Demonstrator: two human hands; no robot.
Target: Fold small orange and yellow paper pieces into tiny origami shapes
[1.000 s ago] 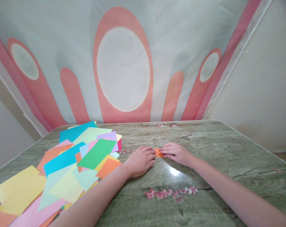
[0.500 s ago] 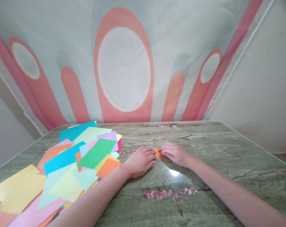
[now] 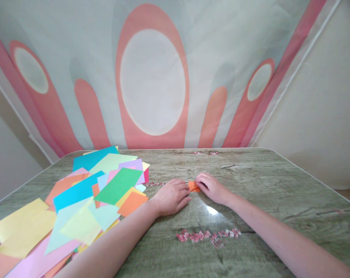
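A small piece of orange paper [image 3: 193,187] lies on the wood-patterned table between my two hands. It looks folded, though its ends are partly covered. My left hand [image 3: 172,197] is palm down at its left edge, fingers together and holding that side against the table. At the right side, my right hand [image 3: 214,188] is closed, with thumb and fingers pinching the paper's edge. Its fingertips hide that corner.
Many loose coloured sheets spread over the left of the table, among them a green sheet [image 3: 119,185] and an orange sheet [image 3: 132,204] near my left forearm. Pink flower prints [image 3: 208,235] mark the tabletop [image 3: 264,173]. Behind the table hangs a pink-and-grey backdrop [image 3: 152,143].
My right hand's fingers have shifted slightly and curled more at the orange paper's right side, so a bit more of it shows. My left hand stays in place.
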